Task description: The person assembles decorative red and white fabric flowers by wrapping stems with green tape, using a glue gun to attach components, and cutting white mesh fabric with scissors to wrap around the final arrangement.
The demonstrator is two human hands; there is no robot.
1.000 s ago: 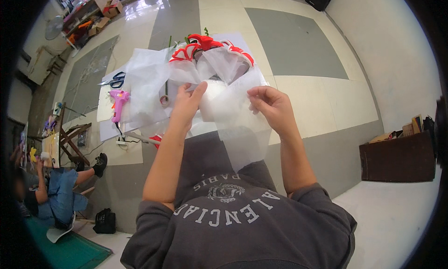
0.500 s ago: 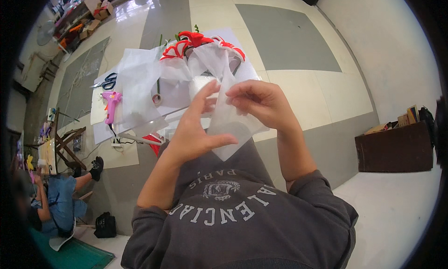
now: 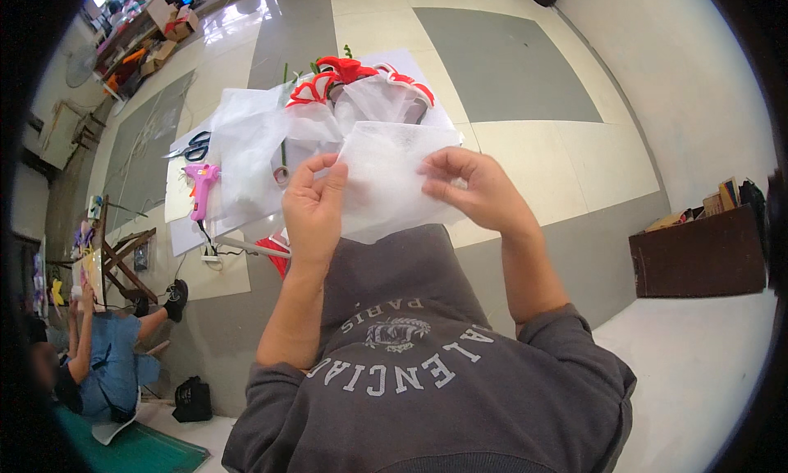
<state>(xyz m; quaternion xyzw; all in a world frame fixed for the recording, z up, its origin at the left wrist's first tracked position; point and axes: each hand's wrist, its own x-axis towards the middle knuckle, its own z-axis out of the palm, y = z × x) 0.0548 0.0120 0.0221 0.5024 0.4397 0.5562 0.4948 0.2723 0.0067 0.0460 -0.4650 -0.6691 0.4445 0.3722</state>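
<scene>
A translucent white sheet of wrapping material [image 3: 386, 178] is stretched between my hands above my lap. My left hand [image 3: 316, 196] pinches its left edge between thumb and fingers. At the opposite edge, my right hand [image 3: 468, 184] grips it with thumb and curled fingers. Just beyond, on the table, lies a bouquet of red and white flowers [image 3: 349, 73] partly wrapped in similar white material; the held sheet hides its lower part. More white sheets [image 3: 250, 157] lie to the left, beside a roll of tape [image 3: 281, 175].
A pink glue gun [image 3: 200, 186] and dark-handled scissors [image 3: 197, 147] lie at the table's left. Below them, a cable runs to a white power socket [image 3: 212, 258]. Another person [image 3: 107, 358] sits at far left. A brown box [image 3: 698, 255] stands against the right wall.
My left hand has moved left and down and now grips the sheet's edge. The sheet, folded and hanging before, is spread flat between both hands.
</scene>
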